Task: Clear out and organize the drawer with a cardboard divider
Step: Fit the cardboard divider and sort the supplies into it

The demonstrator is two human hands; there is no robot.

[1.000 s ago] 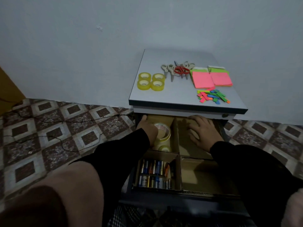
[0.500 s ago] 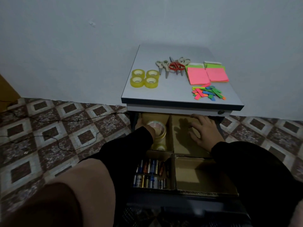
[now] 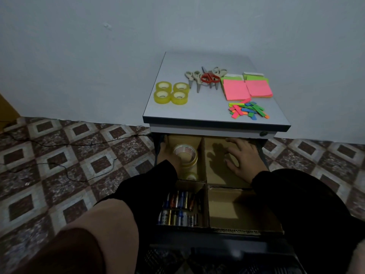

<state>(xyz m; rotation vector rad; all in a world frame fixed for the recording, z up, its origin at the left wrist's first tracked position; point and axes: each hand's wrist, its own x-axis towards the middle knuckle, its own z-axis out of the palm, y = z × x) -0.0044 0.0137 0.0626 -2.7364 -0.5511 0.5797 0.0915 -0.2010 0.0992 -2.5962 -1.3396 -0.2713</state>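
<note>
Cardboard divider (image 3: 205, 175), four compartments (brown, corrugated), drawer (image 3: 217, 242) open

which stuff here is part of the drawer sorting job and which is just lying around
Part of the job:
- drawer with cardboard divider
- batteries, front left compartment
- tape roll, back left compartment, at the left hand
- right hand, fingers spread in the back right compartment
- tape rolls, scissors, sticky notes, coloured tabs on the cabinet top

Lying about:
- cables on the floor

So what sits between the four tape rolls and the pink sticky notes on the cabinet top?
The head view shows the scissors, several pairs bunched together, between the tape rolls and the pink sticky notes, slightly further back.
</note>
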